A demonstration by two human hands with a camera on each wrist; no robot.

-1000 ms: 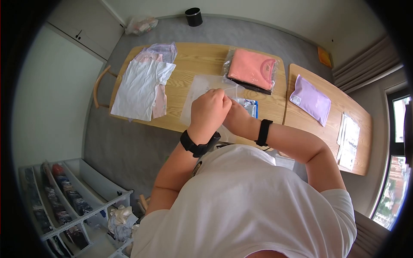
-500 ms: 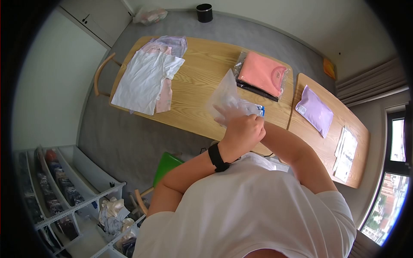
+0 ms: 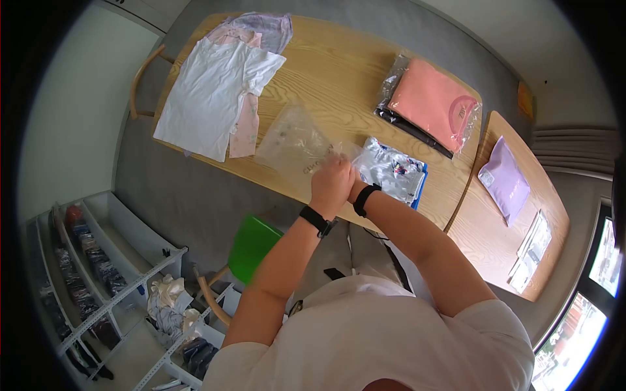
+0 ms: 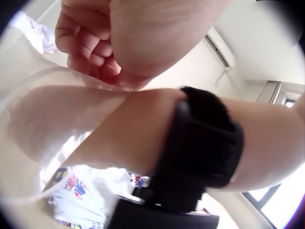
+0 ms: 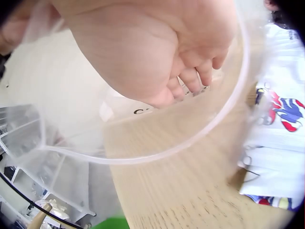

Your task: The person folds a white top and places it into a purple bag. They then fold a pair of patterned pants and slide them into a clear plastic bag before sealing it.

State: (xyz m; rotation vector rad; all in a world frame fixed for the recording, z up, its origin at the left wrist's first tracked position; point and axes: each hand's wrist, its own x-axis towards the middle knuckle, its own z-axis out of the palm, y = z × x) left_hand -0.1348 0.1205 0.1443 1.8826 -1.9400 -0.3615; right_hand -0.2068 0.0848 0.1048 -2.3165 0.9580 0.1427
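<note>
A translucent zip-type bag [image 3: 292, 140] with dark lettering hangs over the table's near edge in the head view. My left hand [image 3: 331, 185] grips the bag near its mouth, fingers curled in the left wrist view. Through that mouth goes my right forearm; my right hand [image 5: 152, 47] lies inside the bag, palm showing and fingers loosely extended. The left hand covers most of the right in the head view. Just right of both hands lies a white printed garment [image 3: 388, 168] with a blue edge.
White, pink and lilac garments [image 3: 208, 98] lie at the table's left. A packaged coral garment [image 3: 427, 98] lies at the back right. On the second table are a lilac package [image 3: 505, 186] and flat packets [image 3: 531, 251]. A green chair [image 3: 253, 247] and divided bins [image 3: 140, 280] stand nearby.
The view has shifted, bringing the green chair in. The bag has spread out leftward from the hands, and the right hand's spread fingers, seen through it half a second ago, are now mostly hidden.
</note>
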